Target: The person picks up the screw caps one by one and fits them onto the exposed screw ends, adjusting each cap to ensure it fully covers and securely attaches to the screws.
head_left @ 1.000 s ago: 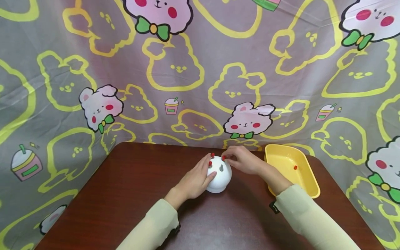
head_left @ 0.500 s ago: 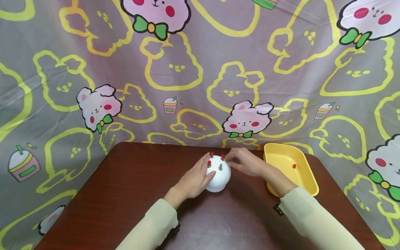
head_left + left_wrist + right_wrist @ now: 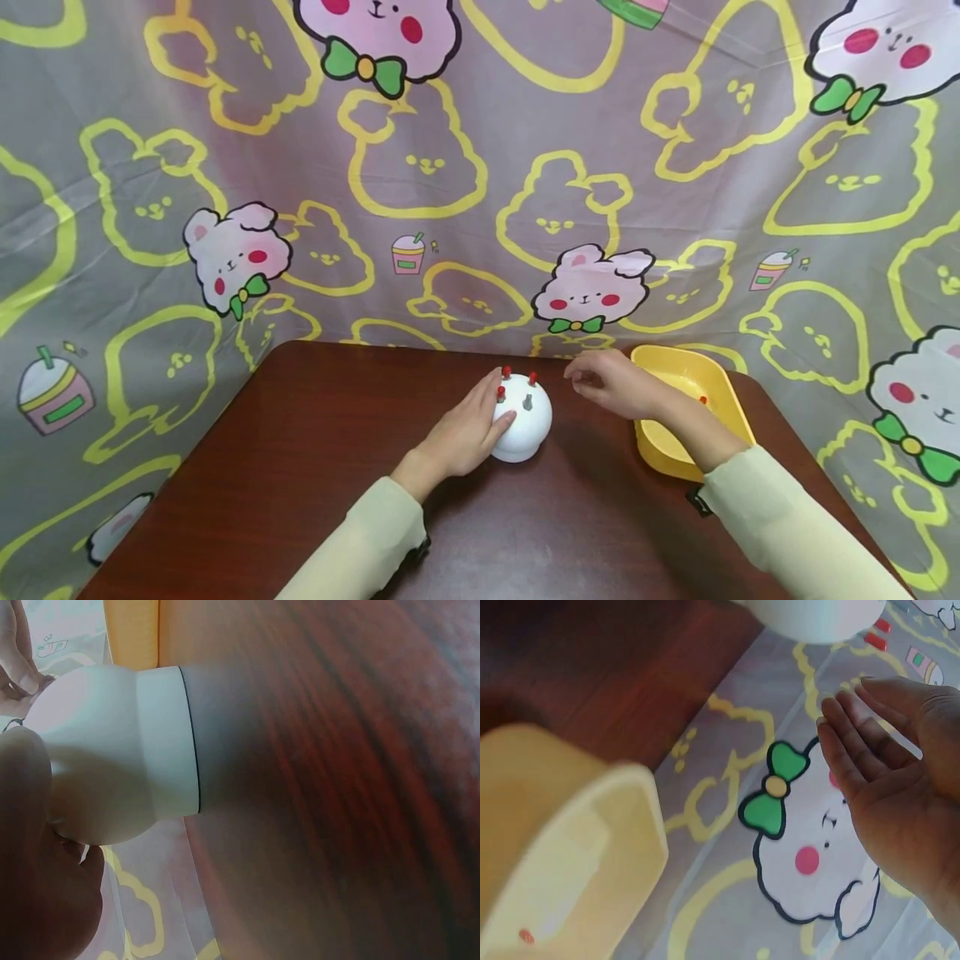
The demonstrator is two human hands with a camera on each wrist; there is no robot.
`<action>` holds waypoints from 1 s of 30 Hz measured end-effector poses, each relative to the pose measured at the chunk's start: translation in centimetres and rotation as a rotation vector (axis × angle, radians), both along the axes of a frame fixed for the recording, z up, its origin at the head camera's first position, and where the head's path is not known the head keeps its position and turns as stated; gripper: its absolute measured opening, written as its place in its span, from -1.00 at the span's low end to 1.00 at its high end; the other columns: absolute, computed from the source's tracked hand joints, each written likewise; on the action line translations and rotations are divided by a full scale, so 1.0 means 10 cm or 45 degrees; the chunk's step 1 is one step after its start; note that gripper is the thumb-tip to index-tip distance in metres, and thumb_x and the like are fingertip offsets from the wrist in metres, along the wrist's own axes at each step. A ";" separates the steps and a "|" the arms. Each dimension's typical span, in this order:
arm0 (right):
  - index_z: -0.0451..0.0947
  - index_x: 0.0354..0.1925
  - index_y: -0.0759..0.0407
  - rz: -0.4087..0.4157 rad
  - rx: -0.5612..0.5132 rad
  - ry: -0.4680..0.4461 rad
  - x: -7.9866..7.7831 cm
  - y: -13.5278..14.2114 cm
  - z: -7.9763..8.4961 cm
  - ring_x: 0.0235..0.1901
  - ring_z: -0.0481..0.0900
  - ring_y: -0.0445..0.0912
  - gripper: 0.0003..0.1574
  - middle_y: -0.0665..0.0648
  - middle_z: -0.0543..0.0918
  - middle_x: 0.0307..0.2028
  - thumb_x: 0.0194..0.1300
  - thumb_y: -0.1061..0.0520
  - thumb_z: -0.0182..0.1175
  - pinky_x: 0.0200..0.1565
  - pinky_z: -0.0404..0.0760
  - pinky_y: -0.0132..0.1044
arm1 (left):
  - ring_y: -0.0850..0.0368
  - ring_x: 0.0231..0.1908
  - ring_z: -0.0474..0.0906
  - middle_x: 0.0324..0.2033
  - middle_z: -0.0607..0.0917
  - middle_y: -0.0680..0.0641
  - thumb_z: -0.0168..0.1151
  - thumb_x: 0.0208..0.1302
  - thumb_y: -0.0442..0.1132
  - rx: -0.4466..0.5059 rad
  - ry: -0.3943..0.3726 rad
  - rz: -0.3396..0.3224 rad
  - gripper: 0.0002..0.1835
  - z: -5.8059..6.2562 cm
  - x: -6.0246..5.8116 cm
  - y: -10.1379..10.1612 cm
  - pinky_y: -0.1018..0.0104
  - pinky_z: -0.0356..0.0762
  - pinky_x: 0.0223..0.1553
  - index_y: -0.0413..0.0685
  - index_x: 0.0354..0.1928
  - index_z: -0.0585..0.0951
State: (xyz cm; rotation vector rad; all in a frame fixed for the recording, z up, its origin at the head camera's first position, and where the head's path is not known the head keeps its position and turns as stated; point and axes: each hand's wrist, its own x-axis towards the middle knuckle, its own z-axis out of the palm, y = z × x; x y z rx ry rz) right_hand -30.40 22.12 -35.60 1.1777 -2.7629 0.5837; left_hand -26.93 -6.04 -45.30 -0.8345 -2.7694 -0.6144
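A white dome-shaped piece (image 3: 525, 433) on a round base stands on the table. In the head view, several small pegs stick up from its top: three carry red caps (image 3: 532, 378), and one grey peg (image 3: 528, 402) is bare at the front. Along the dome's left side rests my left hand (image 3: 461, 429), fingers fairly straight and thumb spread over the front. My right hand (image 3: 615, 383) is in the air between the dome and the yellow tray, its fingers loosely bent. The right wrist view shows nothing between that hand's fingers and thumb (image 3: 900, 694).
A yellow tray (image 3: 660, 462) sits at the right rear of the table, under my right forearm, with one small red piece (image 3: 702, 400) inside. Dark brown wood forms the tabletop (image 3: 360, 425). A patterned cloth (image 3: 450, 150) hangs behind it.
My right hand has let go of the red cap at the dome's right rear and drawn back to the right. That cap stays on its peg. My left hand keeps its place on the dome.
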 end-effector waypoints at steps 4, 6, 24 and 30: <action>0.72 -0.12 0.21 0.005 0.008 0.019 -0.03 0.13 0.06 -0.24 0.60 -0.11 -0.79 -0.04 0.70 -0.29 0.28 0.37 0.33 -0.14 0.67 -0.13 | -0.01 0.58 -0.01 0.60 0.04 -0.22 -0.28 0.63 0.23 -0.014 0.006 -0.003 -0.16 -0.01 -0.01 0.00 0.10 0.17 0.49 -0.25 0.62 -0.09; 0.72 -0.13 0.22 0.010 0.013 0.034 -0.06 0.20 0.09 -0.26 0.60 -0.11 -0.80 -0.03 0.70 -0.31 0.28 0.38 0.32 -0.16 0.67 -0.12 | 0.00 0.58 -0.01 0.60 0.04 -0.21 -0.28 0.62 0.24 -0.019 0.005 0.001 -0.15 0.00 -0.02 0.00 0.11 0.17 0.49 -0.25 0.62 -0.09; 0.68 -0.29 0.20 -0.094 0.147 0.053 -0.26 0.77 0.09 -0.34 0.65 -0.09 -0.82 0.02 0.71 -0.37 0.21 0.42 0.27 -0.22 0.67 -0.03 | -0.05 0.58 -0.02 0.60 0.03 -0.23 -0.29 0.62 0.24 -0.015 -0.011 -0.002 -0.16 -0.01 -0.02 -0.01 0.07 0.16 0.50 -0.25 0.62 -0.08; 0.65 -0.35 0.28 -0.147 0.181 0.022 -0.36 0.99 0.00 -0.40 0.60 -0.10 -0.89 0.07 0.68 -0.43 0.13 0.41 0.27 -0.28 0.63 -0.09 | -0.02 0.58 -0.02 0.61 0.02 -0.20 -0.29 0.61 0.27 -0.015 -0.035 0.005 -0.14 -0.01 -0.02 0.00 0.07 0.18 0.49 -0.23 0.63 -0.08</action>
